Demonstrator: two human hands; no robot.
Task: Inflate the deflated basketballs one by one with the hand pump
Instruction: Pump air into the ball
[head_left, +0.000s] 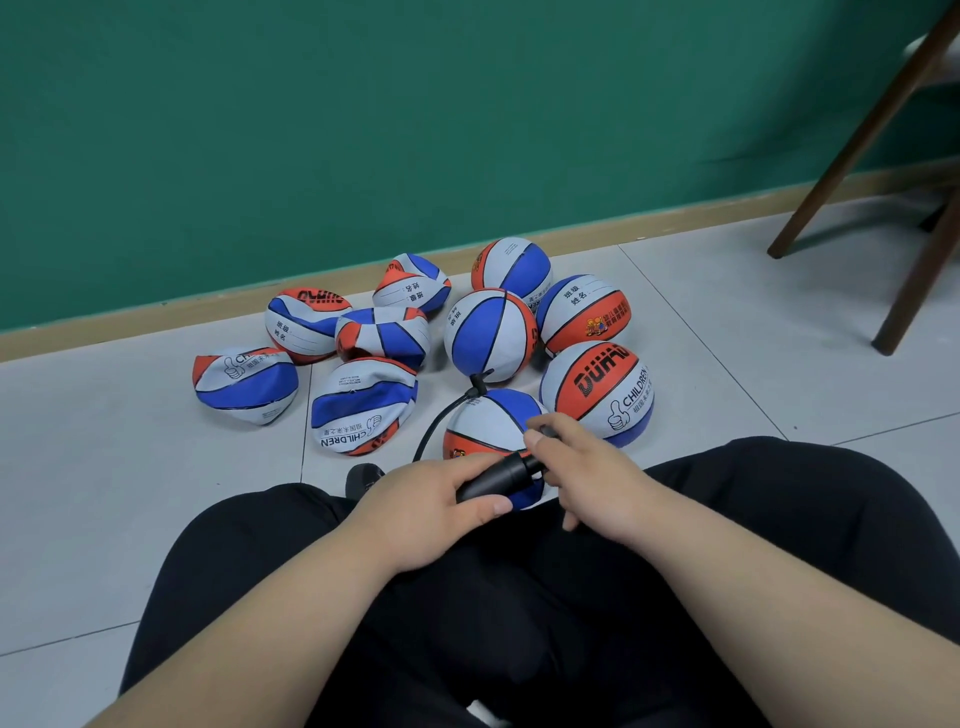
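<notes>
Our lap in black trousers (519, 597) fills the bottom of the view, and both bare forearms reach forward over it. Just beyond our knees, our left hand (431, 504) wraps round the black barrel of the hand pump (496, 478), thumb lying along its near side. Our right hand (587, 467) closes over the pump's handle end, which is mostly hidden under the palm. From the pump a thin black hose (434, 428) arcs up and over to the top of the nearest basketball (488, 421), a round red, white and blue ball resting on the floor against our hands.

Round it stand four inflated basketballs (491, 335) in the same colours, touching one another: one directly behind, one to the right with large black lettering, and two farther back near the wall. To the left lie five deflated basketballs (361, 405), crumpled and folded in, bunched together on the pale floor tiles (104, 467). A small dark object (363, 475) sits beside our left hand; we cannot tell what it is. Behind everything runs a tan skirting board (156, 322) under a green wall (363, 130), and dark wooden chair legs (857, 130) slant down at the far right.
</notes>
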